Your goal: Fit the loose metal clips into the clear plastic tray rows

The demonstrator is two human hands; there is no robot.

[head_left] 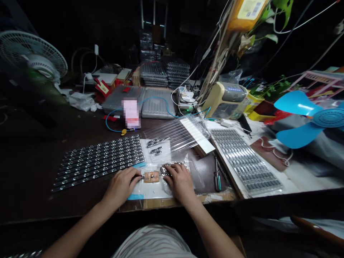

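Observation:
My left hand (122, 184) is closed in a pinch on a small dark metal piece at the left end of a small wooden block (152, 177). Metal bits sit on the block, which lies on a white sheet. My right hand (181, 179) rests over a pile of small shiny metal parts (164, 169), its fingers bent and the thumb apart from them. The fingertips touch the pile and are partly hidden. Left of the hands are rows of dark rods with shiny fittings (99, 161). Short dark rod pieces (156, 149) lie just beyond the block.
A ridged clear plastic tray (172, 138) lies behind the hands. At right are a screwdriver (217, 175) and a tray of metallic pieces (244, 161). A blue-bladed fan (298, 104) stands far right, a white fan (34, 53) far left. Stacked trays (153, 73) stand at the back.

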